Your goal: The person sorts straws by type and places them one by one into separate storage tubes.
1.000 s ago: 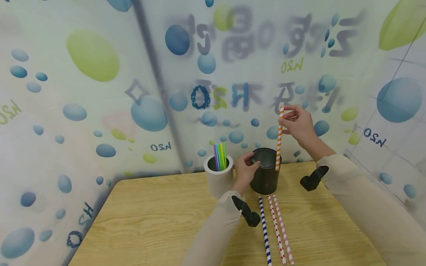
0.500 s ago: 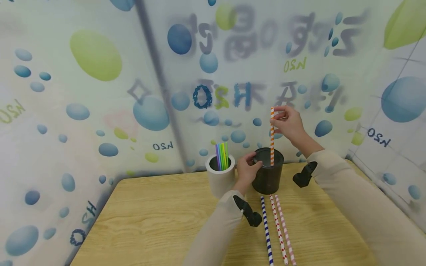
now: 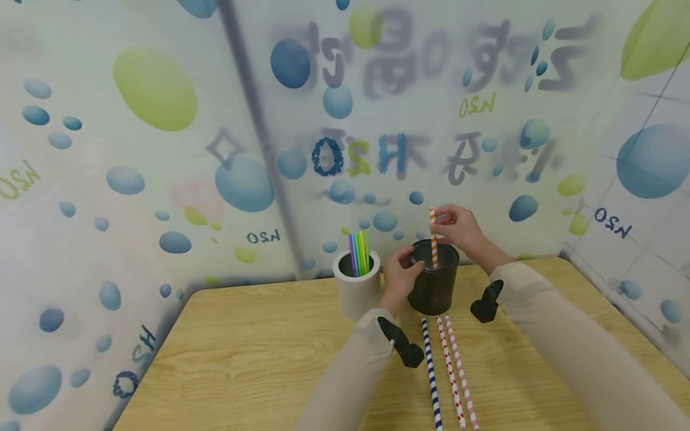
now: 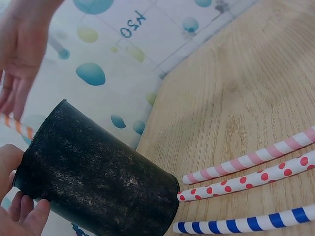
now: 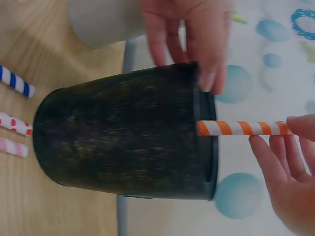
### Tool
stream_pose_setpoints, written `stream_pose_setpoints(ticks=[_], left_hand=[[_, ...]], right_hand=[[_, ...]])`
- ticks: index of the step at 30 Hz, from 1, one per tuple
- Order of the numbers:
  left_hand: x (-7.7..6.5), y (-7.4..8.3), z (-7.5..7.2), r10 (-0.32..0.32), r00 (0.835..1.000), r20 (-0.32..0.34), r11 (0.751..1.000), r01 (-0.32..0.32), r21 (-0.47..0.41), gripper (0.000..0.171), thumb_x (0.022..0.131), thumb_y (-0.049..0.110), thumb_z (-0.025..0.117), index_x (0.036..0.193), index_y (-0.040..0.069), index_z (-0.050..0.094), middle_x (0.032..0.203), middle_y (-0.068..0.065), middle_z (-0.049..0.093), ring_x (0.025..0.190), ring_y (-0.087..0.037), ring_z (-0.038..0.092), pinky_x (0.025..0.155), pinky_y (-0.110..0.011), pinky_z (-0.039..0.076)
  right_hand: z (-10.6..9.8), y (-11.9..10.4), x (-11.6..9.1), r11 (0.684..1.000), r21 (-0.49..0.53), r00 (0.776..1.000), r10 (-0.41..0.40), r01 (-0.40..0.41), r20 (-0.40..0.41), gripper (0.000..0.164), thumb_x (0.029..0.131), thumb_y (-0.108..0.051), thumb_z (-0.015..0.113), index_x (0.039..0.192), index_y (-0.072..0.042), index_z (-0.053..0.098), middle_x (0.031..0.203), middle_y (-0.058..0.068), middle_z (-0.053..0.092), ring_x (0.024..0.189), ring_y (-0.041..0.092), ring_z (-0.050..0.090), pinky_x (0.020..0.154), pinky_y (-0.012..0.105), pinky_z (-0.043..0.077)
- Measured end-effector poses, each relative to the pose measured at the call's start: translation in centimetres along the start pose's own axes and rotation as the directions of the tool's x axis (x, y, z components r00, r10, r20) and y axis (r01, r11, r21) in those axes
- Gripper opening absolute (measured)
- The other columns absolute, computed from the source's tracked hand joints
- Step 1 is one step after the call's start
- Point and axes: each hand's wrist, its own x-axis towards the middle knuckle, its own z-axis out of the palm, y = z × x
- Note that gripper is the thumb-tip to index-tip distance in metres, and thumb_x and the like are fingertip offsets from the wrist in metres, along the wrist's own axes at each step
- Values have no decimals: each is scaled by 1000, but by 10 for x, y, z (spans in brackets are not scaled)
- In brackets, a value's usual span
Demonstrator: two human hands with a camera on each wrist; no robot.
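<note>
The black metal bucket stands upright near the table's back edge. My left hand grips its left rim, with the thumb over the rim and several fingers outside. Between thumb and fingers, my right hand pinches an orange-and-white striped paper straw. That straw is upright, its lower end down inside the bucket's mouth and hidden by the wall in the right wrist view. Three more paper straws lie side by side before the bucket: blue-striped, red-dotted and pink-striped.
Left of the bucket is a white cylindrical holder with several thin coloured sticks in it. The wooden table ends at a patterned curtain-like wall close behind the containers.
My right hand has carried the orange-striped straw left over the bucket, then lowered it into the mouth. The left hand has kept its grip on the rim.
</note>
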Motion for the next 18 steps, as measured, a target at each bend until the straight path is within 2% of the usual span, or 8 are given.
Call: stream_pose_setpoints(ticks=[5, 18], left_hand=[[1, -1, 0, -7, 1000, 5, 1000, 7, -4, 36, 77, 1, 69, 113, 0, 64, 101, -10, 64, 82, -15, 56, 70, -26, 49], [1, -1, -1, 6, 1000, 17, 1000, -6, -14, 36, 79, 2, 68, 114, -2, 62, 105, -12, 63, 86, -16, 58, 72, -25, 50]], right_hand=[[8, 9, 1, 997, -33, 997, 67, -66, 34, 38, 88, -2, 57, 121, 11, 44, 101, 21, 50, 88, 31, 59, 74, 39, 52], [17, 24, 7, 977, -154, 985, 159, -148, 60, 37, 84, -2, 61, 117, 10, 48, 104, 25, 55, 90, 36, 59, 65, 40, 53]])
